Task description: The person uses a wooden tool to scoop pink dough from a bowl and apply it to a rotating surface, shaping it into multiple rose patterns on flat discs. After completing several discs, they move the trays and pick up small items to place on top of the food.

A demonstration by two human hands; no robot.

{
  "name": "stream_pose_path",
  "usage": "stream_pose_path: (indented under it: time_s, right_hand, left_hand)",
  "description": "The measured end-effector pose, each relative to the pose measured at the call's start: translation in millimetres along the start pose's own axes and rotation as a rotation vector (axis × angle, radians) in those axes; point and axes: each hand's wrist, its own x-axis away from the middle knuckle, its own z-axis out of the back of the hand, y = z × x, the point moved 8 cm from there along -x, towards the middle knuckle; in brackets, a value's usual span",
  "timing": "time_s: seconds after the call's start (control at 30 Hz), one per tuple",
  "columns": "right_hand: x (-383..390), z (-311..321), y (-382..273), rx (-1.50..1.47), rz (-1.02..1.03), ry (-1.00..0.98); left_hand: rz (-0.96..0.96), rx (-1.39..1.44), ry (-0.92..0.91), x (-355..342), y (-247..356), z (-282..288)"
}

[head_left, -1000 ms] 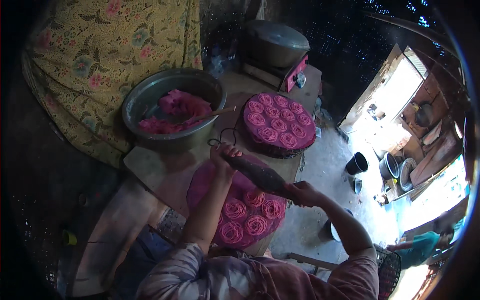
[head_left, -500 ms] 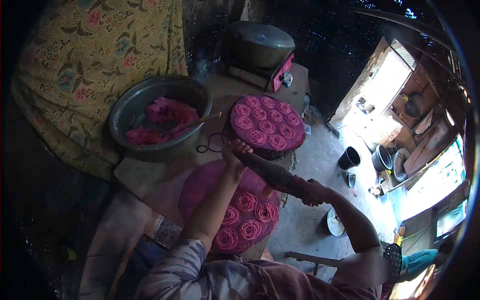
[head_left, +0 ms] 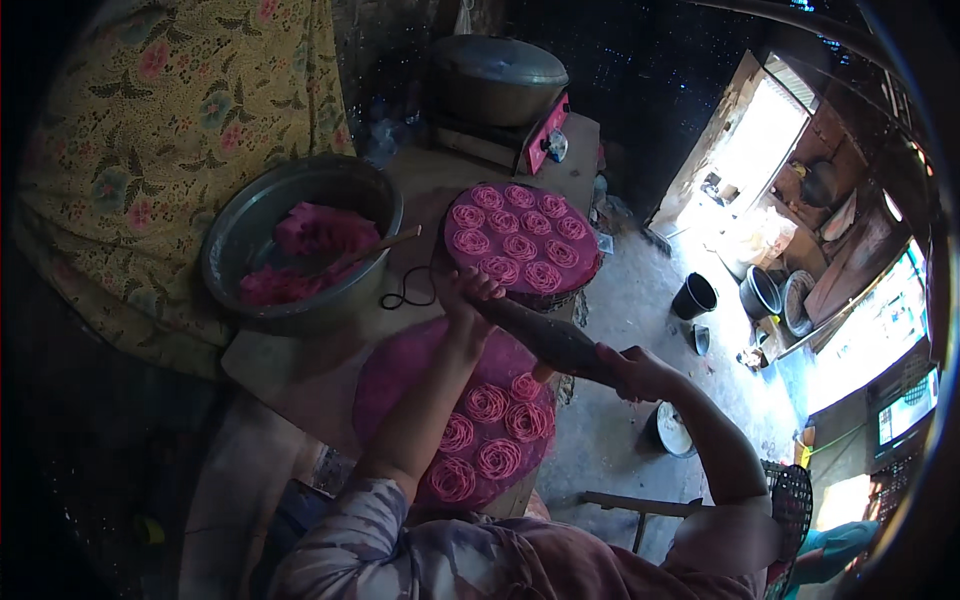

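Both my hands grip a dark, long wooden press (head_left: 552,338), held slantwise over the near tray's right edge. My left hand (head_left: 468,296) is closed round its upper left end, and my right hand (head_left: 638,375) round its lower right end. A pale part (head_left: 543,372) shows under its middle. Beneath my left forearm lies a round pink tray (head_left: 385,385) with several coiled nests of pink strands (head_left: 500,459). A small coil (head_left: 526,387) sits just below the press. Beyond my left hand, a second round tray (head_left: 457,268) is covered with similar nests.
At the left, a large basin (head_left: 213,262) holds pink dough (head_left: 325,230) and a wooden stick (head_left: 390,242). A lidded pot (head_left: 498,85) stands on a pink-fronted stove (head_left: 543,135) at the back. A black cord loop (head_left: 398,297) lies between basin and trays. Buckets (head_left: 693,297) stand on the floor at right.
A small pink coil now shows on the near tray, below the press. The press has shifted slightly, with both hands still on it. The whole view has moved a little.
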Motion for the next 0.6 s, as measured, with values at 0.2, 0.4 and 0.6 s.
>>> stream_pose_path:
  time_s: [0.2,0.4,0.6]
  right_hand:
    - [-18,-10,-16,-0.009,0.071,0.064]
    - [-1,-16,-5,-0.027,0.013,-0.007]
    - [-12,-11,-5,0.033,0.058,0.070]
  left_hand:
    - [-0.026,-0.141,-0.057,-17,23,-12]
    - [-0.010,-0.099,-0.071,8,15,-12]
    - [-0.028,-0.067,-0.107,-2,8,23]
